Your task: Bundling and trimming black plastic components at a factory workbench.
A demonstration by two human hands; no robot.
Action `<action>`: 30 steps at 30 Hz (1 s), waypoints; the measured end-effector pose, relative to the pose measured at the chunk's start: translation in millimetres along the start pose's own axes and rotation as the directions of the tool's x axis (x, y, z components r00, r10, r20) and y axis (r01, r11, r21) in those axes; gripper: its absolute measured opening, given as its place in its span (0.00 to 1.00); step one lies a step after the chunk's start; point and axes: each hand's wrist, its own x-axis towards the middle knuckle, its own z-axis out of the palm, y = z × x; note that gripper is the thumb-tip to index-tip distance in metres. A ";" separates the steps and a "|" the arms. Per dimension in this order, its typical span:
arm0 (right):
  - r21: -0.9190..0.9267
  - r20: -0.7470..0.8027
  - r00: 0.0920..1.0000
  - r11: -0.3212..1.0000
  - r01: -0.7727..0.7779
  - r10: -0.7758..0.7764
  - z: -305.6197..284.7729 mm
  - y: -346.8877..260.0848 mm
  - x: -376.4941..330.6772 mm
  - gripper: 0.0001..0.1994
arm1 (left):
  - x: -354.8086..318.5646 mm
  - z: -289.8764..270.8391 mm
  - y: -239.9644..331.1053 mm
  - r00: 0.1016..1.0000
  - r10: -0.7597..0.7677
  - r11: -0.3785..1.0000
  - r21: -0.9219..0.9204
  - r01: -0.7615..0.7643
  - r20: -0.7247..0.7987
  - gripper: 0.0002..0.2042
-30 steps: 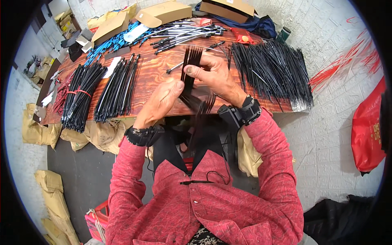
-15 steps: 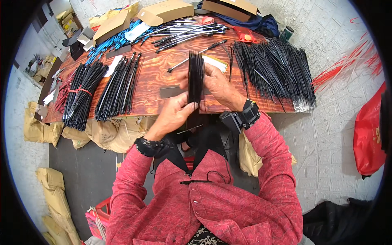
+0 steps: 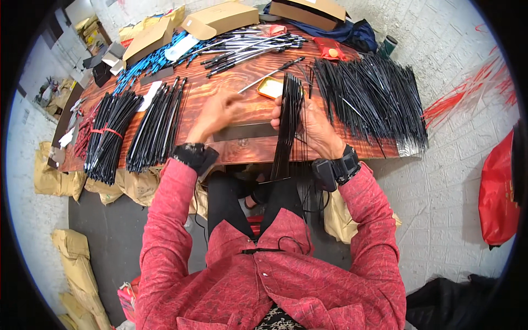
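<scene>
A bundle of thin black rods [image 3: 288, 124] stands nearly upright, its lower ends hanging past the table's front edge. My right hand [image 3: 316, 129] is closed around its upper part, with fingertips showing on the bundle's left side. My left hand [image 3: 217, 113] is off the bundle, over the table to its left. Its fingers are loosely apart and blurred at the tips, with nothing visible in them. Behind the bundle lies a small yellow-rimmed tray [image 3: 262, 94] with something white inside. A flat dark strip [image 3: 245, 131] rests on the wood between my hands.
Loose black rods [image 3: 374, 102] form a wide pile at the right. A red-banded bundle [image 3: 113, 132] and another group of rods [image 3: 159, 126] lie left. Blue rods [image 3: 146, 69], silver-black rods [image 3: 253, 52] and cardboard boxes [image 3: 223, 16] fill the back. Sacks [image 3: 137, 184] sit below the table.
My left hand has let go of the black rods and moved up and left. My right hand has shifted the bundle to the right, and the yellow-rimmed tray now shows more.
</scene>
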 end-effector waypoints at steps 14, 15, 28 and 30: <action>-0.069 0.029 0.999 0.997 0.029 -0.027 -10.6 -8.4 -26.2 0.17 | 40.0 -30.7 -82.0 0.706 -0.191 0.975 -0.213 0.058 -0.682 0.07; -0.078 0.019 0.999 0.996 0.038 -0.037 -9.5 -9.6 -28.3 0.16 | 40.2 -41.8 -74.7 0.661 -0.242 0.920 -0.384 -0.075 -0.711 0.07; -0.086 0.134 0.991 0.995 0.040 -0.029 39.9 -11.5 -46.5 0.16 | -48.2 -163.8 144.2 0.450 0.036 0.557 -0.356 -0.751 -0.892 0.15; -0.097 0.154 0.988 0.995 0.034 -0.019 50.2 -9.0 -50.8 0.16 | -67.6 -146.2 156.9 0.527 0.069 0.567 -0.401 -0.720 -0.847 0.16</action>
